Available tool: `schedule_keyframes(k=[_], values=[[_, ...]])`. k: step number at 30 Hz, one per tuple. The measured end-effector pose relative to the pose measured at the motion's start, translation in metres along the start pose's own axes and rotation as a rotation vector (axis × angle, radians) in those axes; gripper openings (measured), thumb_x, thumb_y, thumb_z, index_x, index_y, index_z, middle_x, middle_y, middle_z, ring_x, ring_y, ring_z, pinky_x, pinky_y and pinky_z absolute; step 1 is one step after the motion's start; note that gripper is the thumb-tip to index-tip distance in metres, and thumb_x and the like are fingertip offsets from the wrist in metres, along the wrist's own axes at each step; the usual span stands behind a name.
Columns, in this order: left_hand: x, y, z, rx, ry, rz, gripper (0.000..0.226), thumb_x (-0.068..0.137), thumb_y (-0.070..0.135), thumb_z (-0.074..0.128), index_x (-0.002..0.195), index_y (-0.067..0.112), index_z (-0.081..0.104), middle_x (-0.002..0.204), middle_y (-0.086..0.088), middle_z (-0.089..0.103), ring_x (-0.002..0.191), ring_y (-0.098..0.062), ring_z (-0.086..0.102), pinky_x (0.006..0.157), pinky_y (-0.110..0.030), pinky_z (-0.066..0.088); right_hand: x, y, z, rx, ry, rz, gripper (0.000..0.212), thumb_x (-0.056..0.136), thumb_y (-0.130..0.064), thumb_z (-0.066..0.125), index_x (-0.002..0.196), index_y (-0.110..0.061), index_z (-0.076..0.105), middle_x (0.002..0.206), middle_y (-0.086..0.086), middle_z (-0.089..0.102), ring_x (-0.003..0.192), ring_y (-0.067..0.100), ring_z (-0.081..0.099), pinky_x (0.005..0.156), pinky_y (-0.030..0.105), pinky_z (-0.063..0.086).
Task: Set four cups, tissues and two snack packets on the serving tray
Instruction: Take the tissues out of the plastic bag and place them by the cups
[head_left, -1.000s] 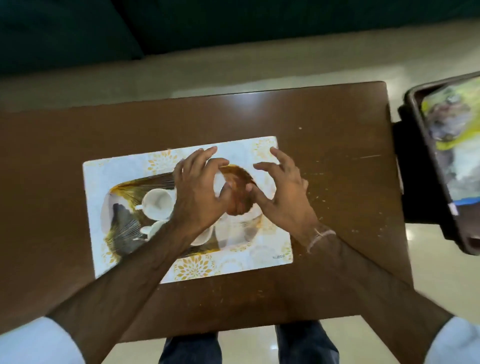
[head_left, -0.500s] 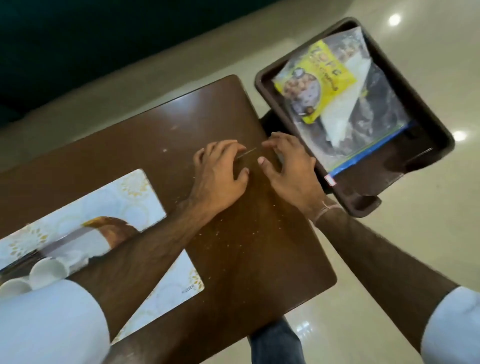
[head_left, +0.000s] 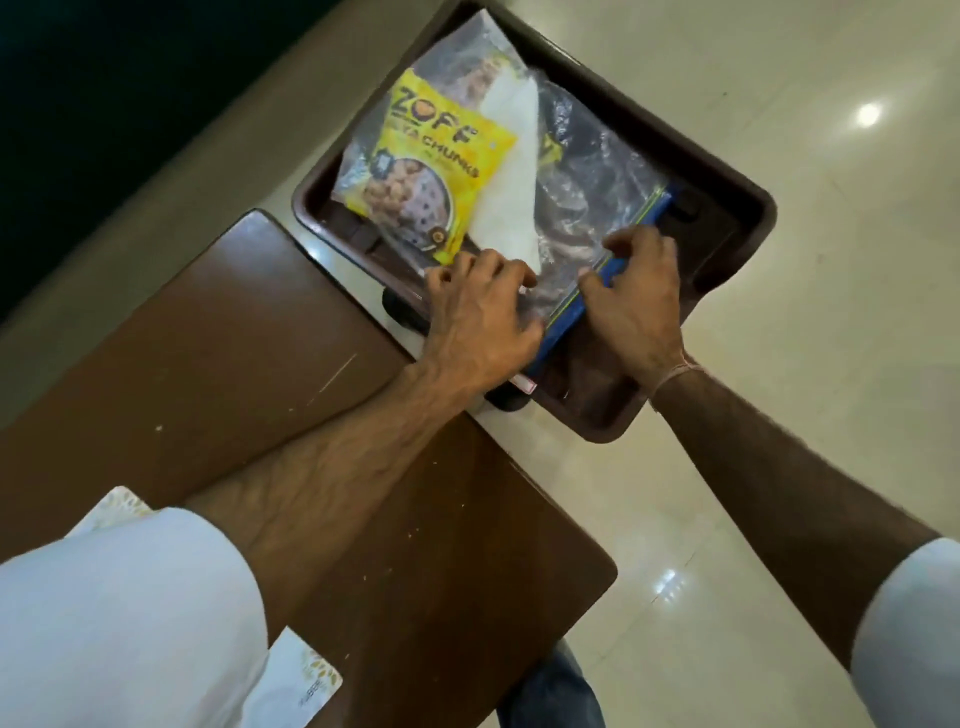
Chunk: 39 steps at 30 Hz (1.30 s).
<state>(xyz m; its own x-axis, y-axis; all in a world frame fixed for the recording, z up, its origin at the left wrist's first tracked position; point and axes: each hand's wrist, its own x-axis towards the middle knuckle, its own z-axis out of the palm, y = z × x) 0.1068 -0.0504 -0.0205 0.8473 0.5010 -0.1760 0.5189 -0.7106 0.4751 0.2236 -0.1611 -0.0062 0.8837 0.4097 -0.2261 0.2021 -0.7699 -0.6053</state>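
Note:
A dark brown serving tray (head_left: 727, 208) sits to the right of the wooden table. A clear zip bag (head_left: 587, 176) with a blue seal strip lies in it, holding a yellow snack packet (head_left: 441, 156) and white tissues (head_left: 511, 171). My left hand (head_left: 478, 317) rests on the bag's near corner, fingers curled on the plastic. My right hand (head_left: 639, 296) pinches the blue seal strip (head_left: 634, 239). The cups are out of view.
The brown wooden table (head_left: 234, 364) fills the left and bottom. A white floral placemat (head_left: 306, 686) peeks out under my left sleeve. Glossy cream floor tiles (head_left: 779, 467) lie to the right. Dark furniture stands at the top left.
The view swung right from the placemat with cups to the tray. Both hands left the table and reached onto the zip bag in the tray.

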Motion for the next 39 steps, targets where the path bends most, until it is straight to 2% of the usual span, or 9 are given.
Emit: schedule_keyframes(k=[8,11,15,21,24,28,32,35,39], values=[[0.024,0.021,0.008,0.116,-0.211,-0.065,0.029,0.079,0.037,0.067,0.098,0.016,0.064,0.104,-0.011,0.068,0.104,-0.037,0.062,0.087,-0.044,0.046,0.02,0.014,0.006,0.599,0.065,0.515,0.033,0.082,-0.005,0.065,0.109,-0.017,0.051,0.091,-0.002,0.065,0.084,0.02,0.067,0.077,0.039,0.056],[0.021,0.022,0.0,-0.056,-0.098,-0.122,0.018,0.083,0.029,0.061,0.091,0.013,0.065,0.092,-0.01,0.071,0.09,-0.034,0.065,0.076,-0.041,0.05,0.023,0.011,0.003,0.796,0.048,0.544,0.023,0.084,0.004,0.061,0.1,-0.013,0.06,0.079,0.002,0.065,0.062,0.011,0.059,0.053,0.022,0.047],[0.01,0.024,-0.01,-0.312,0.182,-0.129,0.012,0.088,0.022,0.057,0.088,0.01,0.055,0.082,-0.005,0.062,0.075,-0.023,0.056,0.066,-0.035,0.043,0.026,0.002,0.003,0.925,-0.066,0.383,0.036,0.086,0.018,0.05,0.089,-0.012,0.068,0.085,0.01,0.071,0.07,0.015,0.069,0.062,0.021,0.057],[-0.005,0.027,-0.026,-0.54,0.366,-0.088,0.011,0.097,0.018,0.052,0.095,0.023,0.043,0.084,-0.004,0.055,0.075,-0.019,0.051,0.067,-0.027,0.039,0.058,-0.031,0.039,0.65,-0.237,0.139,0.026,0.089,-0.001,0.066,0.115,0.001,0.064,0.106,0.011,0.071,0.098,0.03,0.069,0.093,0.041,0.056],[-0.007,0.028,-0.029,-0.573,0.354,-0.092,0.011,0.099,0.019,0.05,0.098,0.023,0.04,0.086,-0.007,0.054,0.077,-0.022,0.053,0.067,-0.035,0.046,0.084,-0.052,0.053,0.082,-0.362,0.052,0.016,0.094,-0.028,0.064,0.096,-0.012,0.066,0.09,0.002,0.063,0.091,0.027,0.058,0.076,0.015,0.046],[-0.008,0.027,-0.033,-0.579,0.324,-0.105,0.009,0.1,0.018,0.051,0.1,0.02,0.042,0.089,-0.008,0.057,0.079,-0.021,0.055,0.07,-0.037,0.048,0.084,-0.064,0.056,-0.301,-0.426,-0.07,0.035,0.102,-0.018,0.049,0.068,-0.012,0.045,0.074,0.01,0.046,0.069,0.031,0.051,0.078,0.036,0.044],[-0.009,0.026,-0.035,-0.587,0.346,-0.149,0.007,0.1,0.016,0.052,0.102,0.011,0.048,0.09,-0.01,0.059,0.081,-0.022,0.056,0.071,-0.03,0.047,0.065,-0.053,0.026,0.649,-0.356,0.277,0.005,0.086,-0.006,0.072,0.089,-0.008,0.068,0.093,0.009,0.074,0.081,0.016,0.072,0.074,0.031,0.06],[-0.008,0.027,-0.036,-0.599,0.338,-0.226,0.01,0.099,0.02,0.055,0.1,0.019,0.045,0.09,0.0,0.059,0.076,-0.007,0.051,0.065,-0.007,0.039,0.041,-0.033,-0.028,0.772,-0.482,0.353,0.018,0.086,-0.01,0.074,0.102,-0.005,0.073,0.095,0.01,0.079,0.082,0.02,0.076,0.067,0.031,0.061],[-0.014,0.033,-0.033,-0.717,0.247,-0.327,0.016,0.093,0.021,0.065,0.101,0.02,0.051,0.09,0.012,0.059,0.08,0.007,0.057,0.066,-0.006,0.044,0.005,-0.003,-0.094,0.739,-0.626,0.381,0.011,0.086,-0.016,0.072,0.095,-0.014,0.078,0.085,0.005,0.078,0.067,0.018,0.072,0.05,0.026,0.054]])
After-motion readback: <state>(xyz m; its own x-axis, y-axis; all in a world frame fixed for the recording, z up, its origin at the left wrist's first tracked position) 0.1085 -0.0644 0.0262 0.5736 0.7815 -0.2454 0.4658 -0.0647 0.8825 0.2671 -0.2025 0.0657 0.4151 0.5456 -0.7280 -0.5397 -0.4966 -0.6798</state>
